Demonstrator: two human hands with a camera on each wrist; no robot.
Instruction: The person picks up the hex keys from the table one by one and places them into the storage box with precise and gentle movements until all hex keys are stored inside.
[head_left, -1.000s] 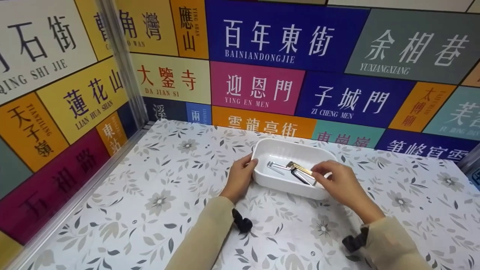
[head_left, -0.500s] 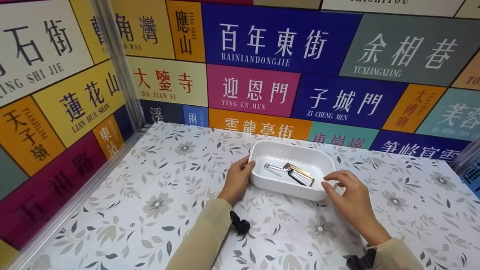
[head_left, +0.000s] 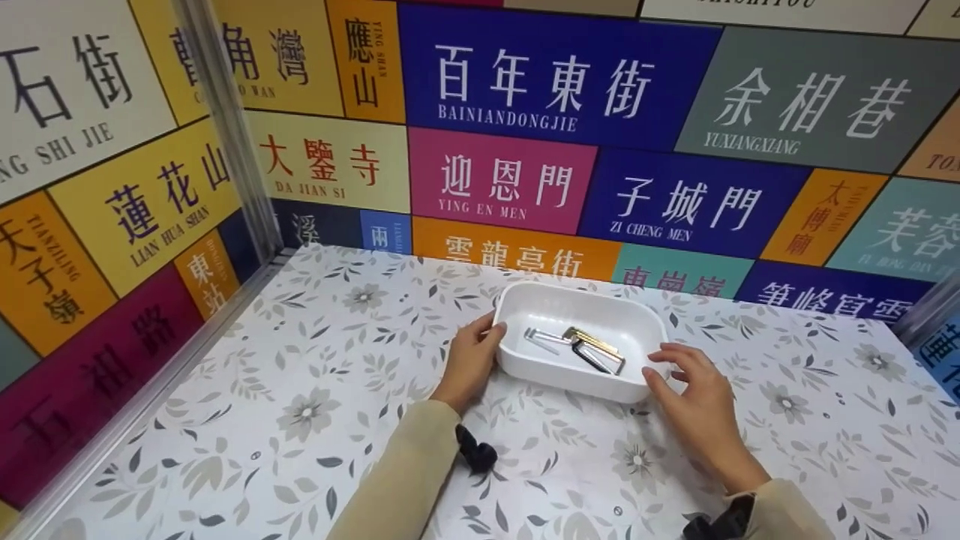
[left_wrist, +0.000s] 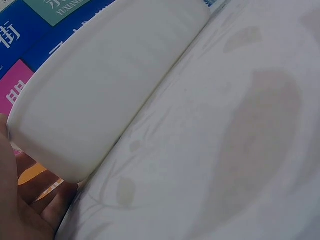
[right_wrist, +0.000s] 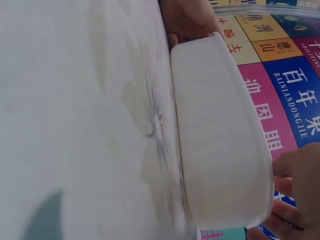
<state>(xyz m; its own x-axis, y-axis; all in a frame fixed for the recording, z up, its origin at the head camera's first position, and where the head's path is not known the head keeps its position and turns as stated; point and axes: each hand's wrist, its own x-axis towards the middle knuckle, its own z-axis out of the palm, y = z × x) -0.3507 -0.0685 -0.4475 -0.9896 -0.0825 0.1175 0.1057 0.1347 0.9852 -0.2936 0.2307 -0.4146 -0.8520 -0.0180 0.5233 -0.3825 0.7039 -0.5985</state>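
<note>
A white plastic box (head_left: 577,384) with rounded corners sits upright on the table between the hands. Inside lie several hex keys: silver ones (head_left: 543,341) to the left, gold ones (head_left: 598,343) further right, and a black one (head_left: 591,358) just in front of the gold. My left hand (head_left: 469,360) holds the box's left end, thumb at the rim and fingers along the outer wall. At the opposite end my right hand (head_left: 697,397) grips the rim with curved thumb and fingers. Both wrist views show the box's outer wall (left_wrist: 105,90); its contents are hidden there.
A white cloth with grey flowers and leaves (head_left: 307,412) covers the table. Behind stands a wall of coloured panels (head_left: 555,75) with Chinese lettering, meeting a side wall at a clear corner post (head_left: 232,127). Black wrist straps (head_left: 478,450) sit at both sleeves.
My right hand has withdrawn from the gold hex keys inside the box to its right rim. The left hand has stayed at the left end. The view has shifted slightly.
</note>
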